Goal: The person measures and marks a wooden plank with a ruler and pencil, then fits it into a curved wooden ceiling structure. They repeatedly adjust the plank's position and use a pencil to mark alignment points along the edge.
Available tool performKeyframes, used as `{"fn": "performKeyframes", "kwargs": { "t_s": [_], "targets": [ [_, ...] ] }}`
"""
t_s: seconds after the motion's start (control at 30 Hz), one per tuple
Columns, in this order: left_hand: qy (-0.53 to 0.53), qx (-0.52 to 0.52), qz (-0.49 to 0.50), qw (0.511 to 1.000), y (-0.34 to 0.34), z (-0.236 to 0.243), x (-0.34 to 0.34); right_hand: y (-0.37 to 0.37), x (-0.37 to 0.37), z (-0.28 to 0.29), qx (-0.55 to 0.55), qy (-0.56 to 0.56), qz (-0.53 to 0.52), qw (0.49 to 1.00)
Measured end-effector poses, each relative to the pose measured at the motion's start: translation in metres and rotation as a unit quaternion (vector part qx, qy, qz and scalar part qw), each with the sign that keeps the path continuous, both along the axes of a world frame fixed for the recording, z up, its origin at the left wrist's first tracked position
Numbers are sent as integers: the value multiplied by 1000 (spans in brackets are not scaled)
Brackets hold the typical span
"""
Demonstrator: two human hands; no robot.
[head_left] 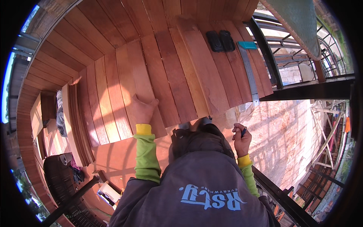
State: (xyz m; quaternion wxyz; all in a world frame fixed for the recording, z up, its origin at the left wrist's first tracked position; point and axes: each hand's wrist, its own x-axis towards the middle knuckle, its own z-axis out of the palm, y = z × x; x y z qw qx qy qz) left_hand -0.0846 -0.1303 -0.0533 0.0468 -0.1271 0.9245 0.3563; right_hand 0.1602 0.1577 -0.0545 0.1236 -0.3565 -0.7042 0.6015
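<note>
My left hand (pixel 145 110) is closed on a light reddish wooden plank (pixel 138 72) in the row of boards before me, its thumb pointing right. My right hand (pixel 241 142), just beyond the boards' near edge, grips a small dark blue object (pixel 244 132), probably a marker. A thicker board (pixel 194 72) lies on top of the row, right of my left hand. Farther right are two black cases (pixel 223 41) and a metal square with a teal handle (pixel 247 46).
Stacked planks (pixel 75 125) and bundled cloth (pixel 60 113) are at the left, above a dark chair-like frame (pixel 55 178). Black steel beams (pixel 302 90) run at the right, with a pale scaffold (pixel 325 132) beyond a sunlit lower floor (pixel 283 140).
</note>
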Motion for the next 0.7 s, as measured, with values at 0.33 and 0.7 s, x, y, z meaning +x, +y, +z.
{"fn": "performKeyframes", "kwargs": {
  "t_s": [0.33, 0.7],
  "targets": [
    [-12, 329, 62, 942, 39, 43, 19, 9, -19, 34, 92, 61, 66, 992],
    [-8, 481, 20, 876, 180, 106, 18, 30, -52, 64, -2, 168, 320, 932]
  ]
}}
